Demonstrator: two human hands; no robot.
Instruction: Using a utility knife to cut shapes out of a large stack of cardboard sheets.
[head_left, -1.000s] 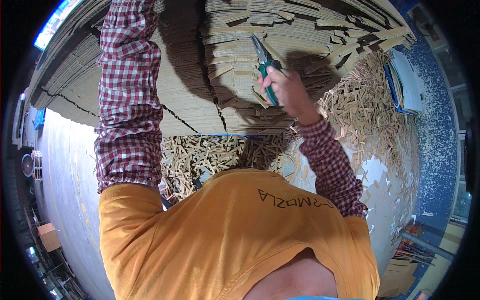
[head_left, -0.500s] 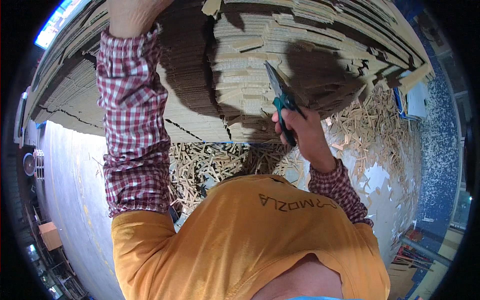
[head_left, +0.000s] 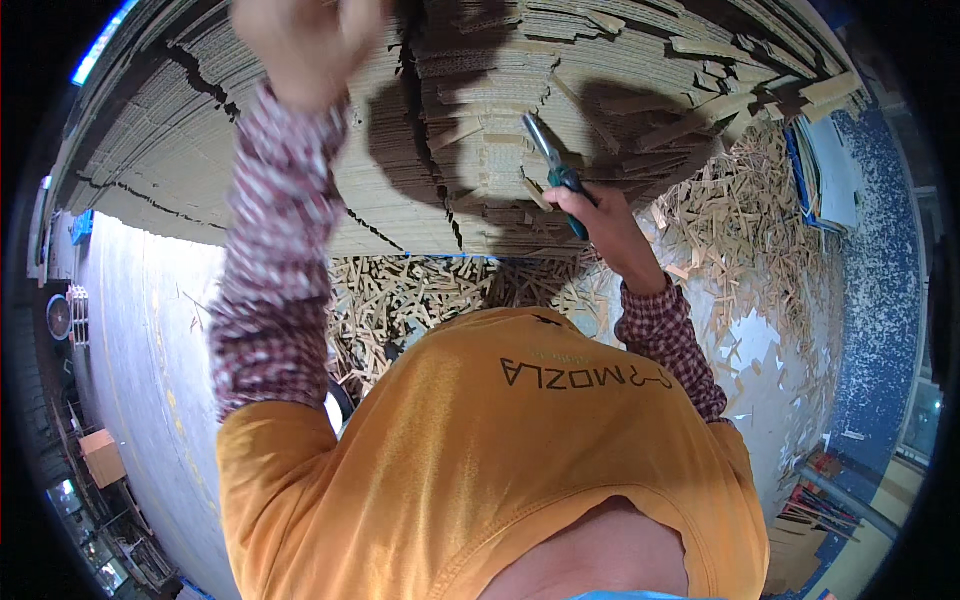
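My right hand is closed around green-handled scissors. Their metal blades point up and left, just in front of a tall stack of corrugated cardboard sheets, and they look closed. A short cardboard strip shows beside the handles; whether it is loose or attached I cannot tell. Motion blurs my left hand, over the stack's upper left part at the top edge of the view, and its fingers cannot be made out. Ragged strips stick out along the stack's right side.
A heap of cardboard scraps lies on the floor beneath the stack, spreading right toward a blue, worn surface. White sheets in a blue holder stand at the right. At the far left are a cardboard box and a round fan.
My left hand has come down into view from the top edge. My right hand has risen slightly with the scissors, whose spread handles have come together. My torso has shifted closer to the stack.
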